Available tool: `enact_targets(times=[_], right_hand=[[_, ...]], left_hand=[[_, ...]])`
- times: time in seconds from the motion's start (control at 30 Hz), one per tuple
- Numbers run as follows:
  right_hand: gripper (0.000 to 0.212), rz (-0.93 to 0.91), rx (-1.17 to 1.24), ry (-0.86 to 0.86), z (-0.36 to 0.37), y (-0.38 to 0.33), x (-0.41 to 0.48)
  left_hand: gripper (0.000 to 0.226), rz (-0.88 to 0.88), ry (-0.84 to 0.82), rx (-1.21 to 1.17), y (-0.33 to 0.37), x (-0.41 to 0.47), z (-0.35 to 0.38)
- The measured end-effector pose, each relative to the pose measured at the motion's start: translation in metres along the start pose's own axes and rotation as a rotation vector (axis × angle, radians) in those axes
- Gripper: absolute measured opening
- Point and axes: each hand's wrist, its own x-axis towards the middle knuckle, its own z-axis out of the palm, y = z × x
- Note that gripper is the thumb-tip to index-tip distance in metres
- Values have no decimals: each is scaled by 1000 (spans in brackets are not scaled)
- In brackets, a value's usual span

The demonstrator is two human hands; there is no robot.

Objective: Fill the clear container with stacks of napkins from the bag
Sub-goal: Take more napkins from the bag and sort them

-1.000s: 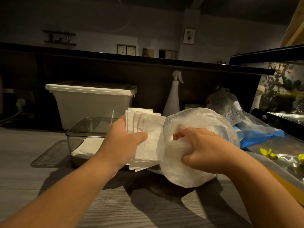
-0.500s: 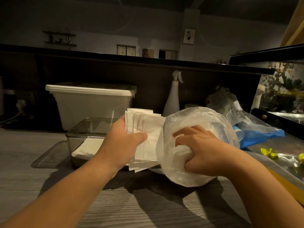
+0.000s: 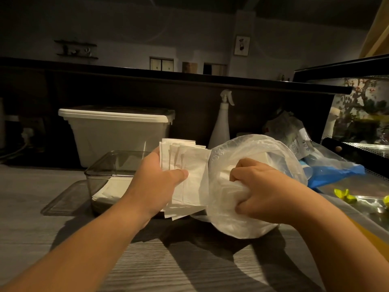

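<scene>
My left hand (image 3: 155, 186) gripped a stack of napkins (image 3: 189, 165), my right hand (image 3: 265, 190) clutched the bag (image 3: 252, 148) over the grey surface (image 3: 189, 260); the clear container (image 3: 109, 165) sat left, a dim wall (image 3: 126, 28) far behind.

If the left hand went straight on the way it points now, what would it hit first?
Likely the plastic bag, whose mouth lies just past the napkin stack that the left hand holds. The spray bottle stands behind; depth is unclear.
</scene>
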Motion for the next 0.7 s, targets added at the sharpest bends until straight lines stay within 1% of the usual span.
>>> enact_targets(times=[0.07,0.1,0.17,0.23,0.27,0.37,0.43,0.5,0.57,0.63,0.7], right_hand=[[31,-73,7,38,-4,0,-2],[33,-107,34,63,-6,0,-3],[30,-190,166,129,-11,0,-6],[21,-255,368,185,-14,-1,-9],[20,-267,478,217,-15,-2,-9],[27,-287,828,285,-15,-7,-10],[37,-293,1069,258,-14,-10,-10],[43,-264,1289,227,-12,-12,-8],[39,-201,1458,216,-9,-13,-4],[46,-85,1540,192,-1,-15,1],[55,40,1540,183,7,-18,6]], left_hand=[[32,-2,4,-2,1,0,-1],[32,-1,10,-6,1,1,-1],[32,2,24,0,1,2,-1],[33,0,38,6,0,2,-2],[33,3,45,14,0,2,-2],[32,20,44,38,1,2,-3],[29,28,30,44,1,1,-5],[26,26,21,39,5,1,-7],[29,14,37,-33,6,2,-8],[30,-31,35,-123,8,0,-6],[30,-72,-17,-185,10,-3,-1]])
